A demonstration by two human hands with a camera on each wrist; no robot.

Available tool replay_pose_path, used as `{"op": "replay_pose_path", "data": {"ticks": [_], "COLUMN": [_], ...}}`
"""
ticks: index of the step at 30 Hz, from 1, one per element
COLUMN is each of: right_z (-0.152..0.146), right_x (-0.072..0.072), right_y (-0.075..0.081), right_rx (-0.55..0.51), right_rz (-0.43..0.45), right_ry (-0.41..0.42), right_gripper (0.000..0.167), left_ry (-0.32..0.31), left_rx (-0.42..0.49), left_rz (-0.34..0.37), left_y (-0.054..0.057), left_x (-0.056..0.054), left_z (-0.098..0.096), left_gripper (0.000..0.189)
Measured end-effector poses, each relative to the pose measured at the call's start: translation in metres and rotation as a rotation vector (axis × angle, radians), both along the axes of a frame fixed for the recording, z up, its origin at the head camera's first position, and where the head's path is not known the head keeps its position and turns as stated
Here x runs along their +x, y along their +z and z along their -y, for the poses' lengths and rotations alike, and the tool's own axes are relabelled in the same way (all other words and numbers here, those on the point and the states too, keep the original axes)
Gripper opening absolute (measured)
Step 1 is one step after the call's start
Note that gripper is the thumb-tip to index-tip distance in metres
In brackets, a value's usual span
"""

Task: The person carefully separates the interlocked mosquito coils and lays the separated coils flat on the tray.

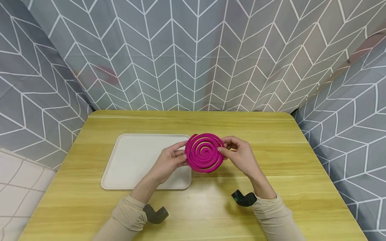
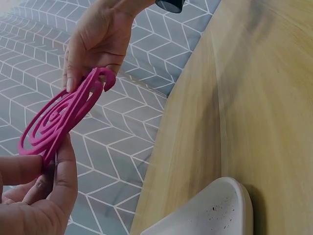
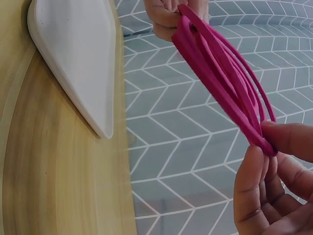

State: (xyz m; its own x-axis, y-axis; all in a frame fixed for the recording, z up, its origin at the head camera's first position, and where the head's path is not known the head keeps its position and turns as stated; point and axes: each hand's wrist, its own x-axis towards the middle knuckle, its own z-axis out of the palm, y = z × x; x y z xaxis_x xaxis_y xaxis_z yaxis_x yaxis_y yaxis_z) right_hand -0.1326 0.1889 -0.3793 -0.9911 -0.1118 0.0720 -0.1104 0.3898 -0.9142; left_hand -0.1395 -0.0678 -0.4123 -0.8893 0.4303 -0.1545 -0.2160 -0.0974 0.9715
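A flat magenta spiral, a mosquito coil (image 1: 205,153), is held up over the table between both hands. In the head view my left hand (image 1: 169,162) pinches its left rim, thumb in front and fingers behind. The right hand (image 1: 239,154) grips the opposite rim, its thumb lying on the front face. Seen nearly edge-on in the left wrist view, the coil (image 2: 58,120) has its outer turns spread apart from the inner ones. The right wrist view also shows rings of the coil (image 3: 220,78) standing apart, with the right thumb and fingers (image 3: 249,181) at its lower end.
A white rectangular tray (image 1: 135,160) lies on the wooden table (image 1: 247,124), left of and partly under the left hand. Small dark specks dot the tray (image 2: 222,210) in the left wrist view. Grey patterned curtains (image 1: 184,60) hang around the table's back and sides.
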Motion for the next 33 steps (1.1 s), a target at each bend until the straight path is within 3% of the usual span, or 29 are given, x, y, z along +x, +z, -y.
{"op": "replay_pose_path", "data": {"ticks": [8, 17, 27, 33], "right_z": [-0.0014, -0.002, 0.0009, 0.002], "right_x": [-0.0003, -0.0003, -0.0017, -0.0019], "right_y": [-0.0024, -0.0036, -0.0056, -0.0062], "right_rx": [0.053, 0.079, 0.138, 0.159], "right_rz": [0.016, -0.012, -0.029, -0.014], "right_ry": [0.008, 0.043, 0.036, 0.019], "right_gripper": [0.017, 0.014, 0.011, 0.014], "left_ry": [0.016, 0.065, 0.099, 0.093], "left_rx": [0.006, -0.052, -0.152, -0.151], "left_rz": [0.032, 0.042, -0.075, -0.086], "left_y": [-0.0018, -0.0015, 0.0008, -0.0002], "left_x": [-0.0002, -0.0012, -0.0008, 0.0005], "left_z": [-0.0031, -0.0038, -0.0057, -0.0069], "left_gripper": [0.039, 0.04, 0.038, 0.038]}}
